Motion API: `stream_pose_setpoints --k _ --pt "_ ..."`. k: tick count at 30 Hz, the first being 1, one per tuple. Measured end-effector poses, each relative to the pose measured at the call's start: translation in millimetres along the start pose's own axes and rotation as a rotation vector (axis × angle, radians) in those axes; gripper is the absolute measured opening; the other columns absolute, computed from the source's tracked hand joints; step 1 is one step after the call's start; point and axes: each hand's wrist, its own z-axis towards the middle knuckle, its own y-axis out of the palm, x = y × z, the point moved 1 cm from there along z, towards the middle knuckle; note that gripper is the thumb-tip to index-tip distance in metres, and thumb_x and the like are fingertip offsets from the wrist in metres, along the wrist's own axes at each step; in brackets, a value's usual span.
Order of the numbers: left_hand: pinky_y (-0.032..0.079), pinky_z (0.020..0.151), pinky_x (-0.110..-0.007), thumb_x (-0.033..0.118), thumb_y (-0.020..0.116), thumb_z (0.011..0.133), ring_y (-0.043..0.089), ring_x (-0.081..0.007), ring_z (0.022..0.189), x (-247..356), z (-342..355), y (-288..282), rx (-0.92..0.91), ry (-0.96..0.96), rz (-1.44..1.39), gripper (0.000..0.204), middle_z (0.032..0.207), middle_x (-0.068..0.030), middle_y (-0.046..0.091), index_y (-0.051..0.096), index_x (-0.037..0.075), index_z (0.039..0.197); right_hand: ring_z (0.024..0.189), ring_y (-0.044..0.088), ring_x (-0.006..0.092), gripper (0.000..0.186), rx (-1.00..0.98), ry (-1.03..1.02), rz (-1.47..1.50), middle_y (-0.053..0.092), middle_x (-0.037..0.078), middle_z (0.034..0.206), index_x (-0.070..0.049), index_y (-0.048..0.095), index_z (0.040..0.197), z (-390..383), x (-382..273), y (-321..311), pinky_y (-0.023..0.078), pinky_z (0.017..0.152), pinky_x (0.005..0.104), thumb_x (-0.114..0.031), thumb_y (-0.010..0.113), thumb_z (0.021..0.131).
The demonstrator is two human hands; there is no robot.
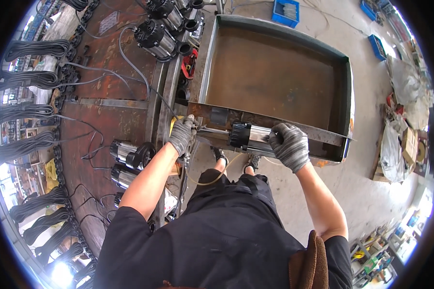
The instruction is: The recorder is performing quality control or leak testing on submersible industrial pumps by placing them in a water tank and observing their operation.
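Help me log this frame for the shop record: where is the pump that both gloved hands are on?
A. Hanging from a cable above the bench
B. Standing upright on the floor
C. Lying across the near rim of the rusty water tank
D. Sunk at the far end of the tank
C: the pump lies sideways on the near rim of the tank, with the left hand at its one end and the right hand on its steel body.
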Motion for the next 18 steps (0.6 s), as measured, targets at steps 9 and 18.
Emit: stream_pose_setpoints --k 9,18 --pt "0.029 0.033 -0.025 0.041 0.051 0.101 0.038 -0.0081 0.037 -1.9 -8.9 -3.8 0.034 0.022 -0.001 0.035 0.053 0.0044 0.047 0.06 0.014 0.081 0.083 0.064 0.035 0.017 0.007 0.002 0.004 0.067 0.016 0.085 -0.009 0.068 0.091 -1.6 -0.1 2.6 0.051 0.078 0.0453 -0.021 0.071 0.079" --pt "0.037 0.044 -0.022 0.033 0.065 0.095 0.042 -0.0057 0.047 47.5 -117.4 80.7 -0.368 0.141 -0.463 0.022 0.068 0.0015 0.053 0.061 0.011 0.096 0.082 0.061 0.0337 0.021 0.233 -0.356 0.115 0.063 0.013 0.085 -0.006 0.066 0.096 -52.5 -23.7 -20.3 0.051 0.075 0.0435 -0.009 0.072 0.076"
